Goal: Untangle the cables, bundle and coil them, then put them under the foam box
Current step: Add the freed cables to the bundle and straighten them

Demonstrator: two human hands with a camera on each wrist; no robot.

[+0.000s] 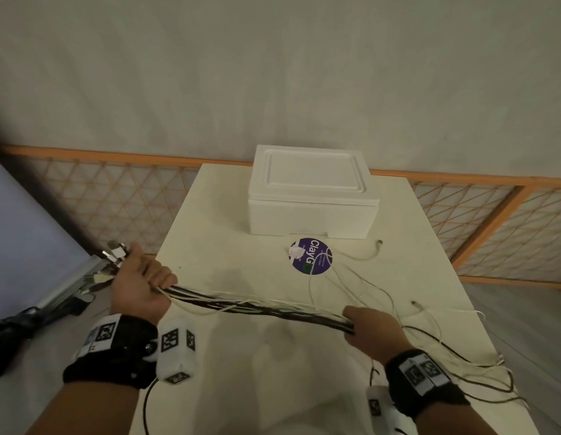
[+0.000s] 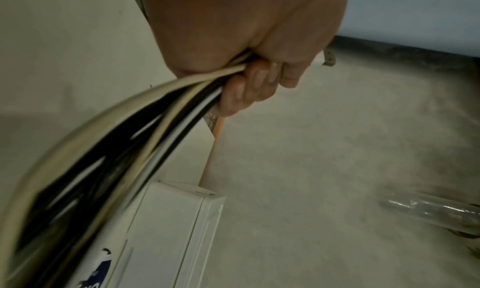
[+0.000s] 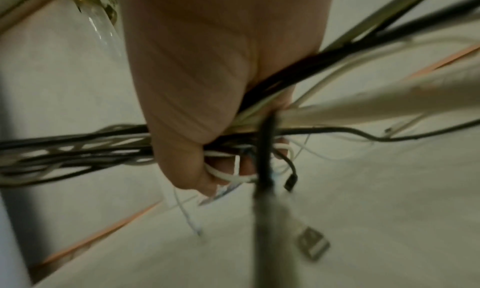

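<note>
Head view shows the cable bundle (image 1: 257, 306) stretched left to right above the bench (image 1: 398, 246), left hand (image 1: 141, 281) gripping the plug end, right hand (image 1: 372, 324) closed round the middle. Loose tails trail rightward; the foam box (image 1: 313, 196) sits beyond.

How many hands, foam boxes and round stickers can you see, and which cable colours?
Hands: 2, left hand and right hand
Foam box: 1
Round sticker: 1
Cable bundle: 1, black and white; strands uncountable
Total: 5
</note>
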